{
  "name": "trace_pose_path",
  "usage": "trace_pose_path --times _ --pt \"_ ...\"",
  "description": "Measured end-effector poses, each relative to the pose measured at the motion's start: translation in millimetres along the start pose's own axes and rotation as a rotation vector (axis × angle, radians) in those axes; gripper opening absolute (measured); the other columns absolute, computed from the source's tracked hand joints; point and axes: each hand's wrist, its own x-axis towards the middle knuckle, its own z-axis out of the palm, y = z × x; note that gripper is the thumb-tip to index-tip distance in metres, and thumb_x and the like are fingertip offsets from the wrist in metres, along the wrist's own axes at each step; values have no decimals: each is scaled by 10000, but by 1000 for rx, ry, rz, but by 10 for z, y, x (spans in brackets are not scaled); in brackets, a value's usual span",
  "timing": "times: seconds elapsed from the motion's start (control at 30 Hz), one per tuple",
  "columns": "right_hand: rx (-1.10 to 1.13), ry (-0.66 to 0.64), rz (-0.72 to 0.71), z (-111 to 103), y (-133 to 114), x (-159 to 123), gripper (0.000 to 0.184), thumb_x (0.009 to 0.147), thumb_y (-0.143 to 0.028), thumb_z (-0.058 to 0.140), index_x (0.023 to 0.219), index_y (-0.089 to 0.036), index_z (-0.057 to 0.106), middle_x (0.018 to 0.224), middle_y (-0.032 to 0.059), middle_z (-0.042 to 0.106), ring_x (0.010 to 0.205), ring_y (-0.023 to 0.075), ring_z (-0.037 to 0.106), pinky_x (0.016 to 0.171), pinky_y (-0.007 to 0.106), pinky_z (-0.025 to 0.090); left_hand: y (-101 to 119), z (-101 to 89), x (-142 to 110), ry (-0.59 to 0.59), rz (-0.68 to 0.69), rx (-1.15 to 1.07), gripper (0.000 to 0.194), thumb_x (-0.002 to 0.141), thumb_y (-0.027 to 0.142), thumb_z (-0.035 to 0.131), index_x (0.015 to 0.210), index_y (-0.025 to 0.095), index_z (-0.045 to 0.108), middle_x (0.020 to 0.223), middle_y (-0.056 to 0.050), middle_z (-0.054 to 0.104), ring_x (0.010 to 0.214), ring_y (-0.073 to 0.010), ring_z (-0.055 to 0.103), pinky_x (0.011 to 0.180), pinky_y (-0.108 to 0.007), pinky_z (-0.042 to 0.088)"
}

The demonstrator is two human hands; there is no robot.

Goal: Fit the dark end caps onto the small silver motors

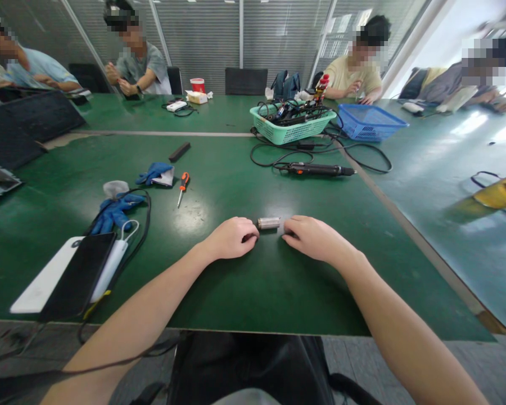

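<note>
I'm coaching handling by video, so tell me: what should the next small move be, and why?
Probably draw the left hand and right hand inward onto the silvery cylinder. It lies on the green table between them, close to both, and neither appears to have a full grip on it.

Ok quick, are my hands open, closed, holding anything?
Left hand: loosely curled beside the metal cylinder; any grip can't be told.
Right hand: curled near it; holding can't be told.
</note>
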Motion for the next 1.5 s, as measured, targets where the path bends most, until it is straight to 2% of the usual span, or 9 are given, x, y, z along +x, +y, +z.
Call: trace_pose_path --times 0.13,0.37,0.47,0.57,0.97,1.2,1.27,1.37,1.5 --pt "-15 -13 203 50 504 -11 202 986 -346 542 926 -206 674 910 79 715 837 223 659 738 307 443 -24 4 -4 3 -21 17 172 934 198 542 945 188 714 882 -37 679 859 -177 624 858 -320 482" --pt "-74 136 724 250 1390 -235 282 940 -384 554 955 -164 730 888 147 735 857 287 675 782 373 469 -17 -4 -5 1 -37 32 182 941 211 536 940 194 717 880 -43 681 859 -183 629 852 -323 487" --pt "-65 200 894 300 1578 -339 293 901 -384 560 946 -156 739 876 161 723 884 310 676 790 392 482 -13 -7 -5 0 -36 30 186 943 212 535 949 194 720 878 -41 680 859 -183 629 861 -325 487" --pt "-60 203 951 347 1620 -348 298 876 -351 547 963 -136 734 911 185 713 924 321 676 799 394 490 -14 -12 -2 -7 -31 35 185 944 216 533 938 188 715 878 -43 681 854 -184 627 855 -326 486" --pt "-26 158 948 375 1592 -325 352 832 -270 528 1100 -145 719 1075 207 696 1011 323 666 827 401 506 -14 -7 -16 0 -51 33 182 945 212 536 940 184 716 872 -41 676 843 -179 625 855 -320 486" --pt "-35 232 947 251 1475 -323 430 852 -404 585 1127 -108 731 1050 228 681 1000 358 652 845 450 508 -38 -1 -9 38 -96 66 158 918 192 540 906 189 698 842 -31 664 795 -177 606 799 -325 483" --pt "-27 350 837 193 1259 -220 416 877 -371 554 1158 -108 713 1095 225 676 1034 355 641 886 458 504 -33 -7 -5 50 -123 76 148 905 184 542 883 189 689 823 -31 654 774 -178 598 774 -326 484" --pt "97 487 519 149 728 14 341 928 -326 517 1162 -150 692 1088 167 692 1056 309 631 984 446 482 -21 -7 1 71 -164 92 146 900 178 538 860 188 678 809 -35 645 777 -184 601 757 -325 484" --pt "245 501 86 235 -15 304 367 969 -374 553 1280 -195 629 1212 153 660 1169 330 591 1036 499 476 -8 1 5 122 -217 98 151 935 202 519 896 187 665 814 -36 631 797 -187 603 753 -319 488"
